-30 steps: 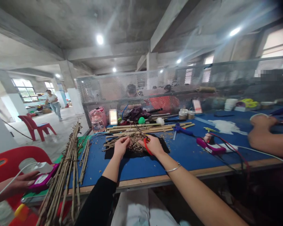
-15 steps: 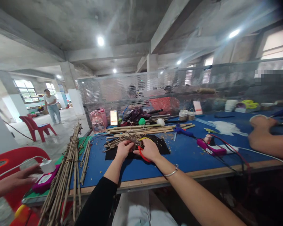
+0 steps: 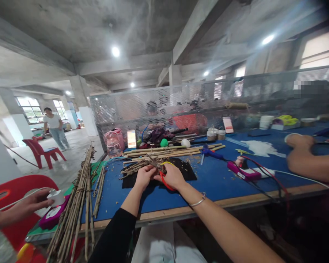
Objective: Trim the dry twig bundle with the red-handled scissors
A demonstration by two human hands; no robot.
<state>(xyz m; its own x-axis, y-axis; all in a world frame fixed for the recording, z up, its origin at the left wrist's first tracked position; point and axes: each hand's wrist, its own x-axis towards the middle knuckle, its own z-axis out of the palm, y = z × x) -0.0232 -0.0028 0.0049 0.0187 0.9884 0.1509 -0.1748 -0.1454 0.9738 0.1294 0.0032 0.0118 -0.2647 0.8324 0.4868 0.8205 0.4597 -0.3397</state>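
My right hand (image 3: 173,176) is wrapped round a pair of scissors with red and yellow handles (image 3: 166,181); the blades point up and left over the pile. Close beside it, my left hand (image 3: 144,176) is closed in a pinch near the blades. What lies between its fingertips is too small and hidden to make out. Thin dry twigs (image 3: 131,168) lie just left of and behind my hands, on a black mat (image 3: 186,168). Bits of debris are scattered around the mat.
Long sticks (image 3: 74,204) lie bundled over the table's left edge. Pale rods (image 3: 178,150) lie behind the mat. A glue gun (image 3: 212,152) and a purple power strip (image 3: 242,171) are to the right. Co-workers' hands (image 3: 40,201) show at left and right.
My hands stay nearly in place, the scissors shifting slightly. At left, a co-worker's hand has moved right to the white plug on the power strip. The person in the background has walked nearer.
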